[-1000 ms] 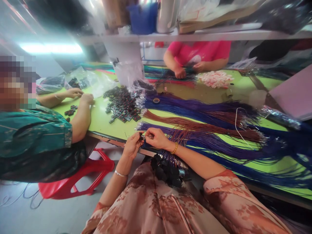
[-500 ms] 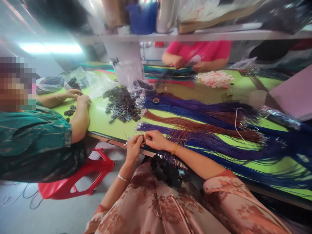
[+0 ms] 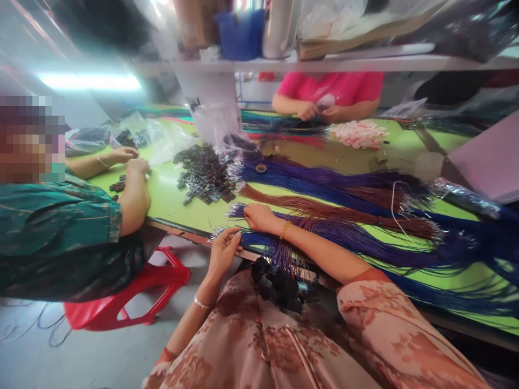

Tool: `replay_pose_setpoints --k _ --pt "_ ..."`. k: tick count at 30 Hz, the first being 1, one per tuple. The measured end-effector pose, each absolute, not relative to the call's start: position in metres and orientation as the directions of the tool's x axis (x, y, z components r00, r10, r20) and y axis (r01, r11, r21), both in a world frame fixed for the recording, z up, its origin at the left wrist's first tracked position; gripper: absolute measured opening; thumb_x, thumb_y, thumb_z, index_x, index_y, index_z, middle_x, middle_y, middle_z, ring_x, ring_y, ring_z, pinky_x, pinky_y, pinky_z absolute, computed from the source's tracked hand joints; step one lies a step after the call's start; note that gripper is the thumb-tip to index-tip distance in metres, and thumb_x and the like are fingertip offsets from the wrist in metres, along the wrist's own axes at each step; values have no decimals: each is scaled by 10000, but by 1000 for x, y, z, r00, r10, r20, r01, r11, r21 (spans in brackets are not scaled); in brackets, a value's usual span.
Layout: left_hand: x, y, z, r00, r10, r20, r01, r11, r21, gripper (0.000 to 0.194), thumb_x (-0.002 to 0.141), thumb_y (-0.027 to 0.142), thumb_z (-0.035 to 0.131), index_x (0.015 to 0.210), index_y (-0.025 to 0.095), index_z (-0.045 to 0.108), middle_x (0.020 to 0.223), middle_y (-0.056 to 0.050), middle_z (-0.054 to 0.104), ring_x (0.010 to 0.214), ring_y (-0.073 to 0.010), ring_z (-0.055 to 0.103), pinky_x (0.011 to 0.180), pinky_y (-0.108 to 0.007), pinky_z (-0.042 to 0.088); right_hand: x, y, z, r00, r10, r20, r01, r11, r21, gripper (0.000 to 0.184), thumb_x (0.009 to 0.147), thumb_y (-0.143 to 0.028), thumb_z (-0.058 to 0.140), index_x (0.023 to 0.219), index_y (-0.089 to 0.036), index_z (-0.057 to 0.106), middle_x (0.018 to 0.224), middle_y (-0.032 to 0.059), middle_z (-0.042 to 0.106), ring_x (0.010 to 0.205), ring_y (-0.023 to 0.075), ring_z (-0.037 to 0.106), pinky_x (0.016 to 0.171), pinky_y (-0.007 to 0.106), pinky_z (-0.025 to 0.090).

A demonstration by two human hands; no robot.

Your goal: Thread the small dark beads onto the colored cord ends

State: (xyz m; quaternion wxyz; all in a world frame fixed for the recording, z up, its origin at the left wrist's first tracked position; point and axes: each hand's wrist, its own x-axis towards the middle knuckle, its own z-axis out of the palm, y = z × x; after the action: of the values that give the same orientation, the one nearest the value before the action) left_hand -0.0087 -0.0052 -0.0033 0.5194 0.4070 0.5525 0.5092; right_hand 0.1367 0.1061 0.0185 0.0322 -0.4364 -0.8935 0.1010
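Observation:
My left hand [image 3: 226,251] is at the table edge, its thumb and fingers pinched round a small black connector housing, mostly hidden. Just to the right and higher, my right hand [image 3: 259,217] is closed, fingertips down at the metal-tipped ends of the purple wires [image 3: 348,237]; what it grips is hidden. Under my left fingertips, blue wires [image 3: 256,238] end in silvery terminals. Black connectors [image 3: 278,283] with wires running into them hang in a cluster at my lap.
Loose black connectors [image 3: 205,175] lie heaped on the green table [image 3: 164,186]. Brown wires [image 3: 324,203] and a tape roll [image 3: 261,168] are beyond my hands. A co-worker's hand [image 3: 138,166] is at left, another's [image 3: 308,111] across. A red stool [image 3: 121,308] stands left.
My two hands were together at the black connector. Now my right hand has drawn away from it, up to the purple wire ends; my left hand has stayed low at the table edge.

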Motion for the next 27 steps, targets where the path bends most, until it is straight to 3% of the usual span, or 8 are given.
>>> replay_pose_setpoints --k 3,5,8,12,16,20,27 --pt "-8 -4 -1 -132 976 -175 -150 155 977 428 693 475 746 967 154 679 757 -18 636 501 -56 502 427 -173 340 137 106 15 -614 789 -20 778 600 -183 230 889 -205 459 1044 -113 600 1036 153 657 889 242 609 695 294 393" --pt "-7 -2 1 -137 974 -179 -215 147 966 423 687 441 762 999 167 678 787 -9 621 529 -48 494 463 -171 359 140 106 15 -593 805 16 780 579 -237 219 898 -201 448 1040 -115 590 995 145 667 844 225 605 688 289 385" --pt "-6 3 4 -134 974 -183 -287 138 948 421 681 382 777 1040 187 675 766 14 574 578 -55 507 529 -180 393 143 110 18 -555 821 135 713 553 -432 166 893 -190 446 924 -141 601 878 87 674 755 172 574 668 264 363" --pt "-3 11 2 -136 977 -162 -310 113 944 394 697 352 767 1045 191 677 765 11 577 625 -74 506 564 -192 389 135 115 27 -515 817 260 482 526 -700 97 825 -184 504 792 -150 589 739 8 628 644 108 499 619 224 341" --pt "0 18 -4 -150 978 -144 -364 81 928 361 716 322 761 1048 203 683 818 3 607 682 -82 513 629 -195 412 125 114 40 -491 819 296 255 460 -850 102 789 -222 515 760 -146 578 679 -21 587 606 87 465 589 202 350" --pt "1 24 -6 -105 974 -199 -496 122 860 311 727 260 754 1023 197 685 879 -15 637 720 -82 548 678 -197 439 132 103 44 -450 850 272 245 411 -878 112 759 -225 525 715 -142 585 635 -25 582 565 80 455 554 199 334" --pt "1 34 -11 -26 967 -252 -634 179 753 244 740 179 732 979 171 684 888 -33 664 782 -102 599 731 -213 474 155 82 34 -438 880 181 486 401 -777 168 759 -268 588 647 -144 601 573 -33 546 532 73 406 526 209 254"
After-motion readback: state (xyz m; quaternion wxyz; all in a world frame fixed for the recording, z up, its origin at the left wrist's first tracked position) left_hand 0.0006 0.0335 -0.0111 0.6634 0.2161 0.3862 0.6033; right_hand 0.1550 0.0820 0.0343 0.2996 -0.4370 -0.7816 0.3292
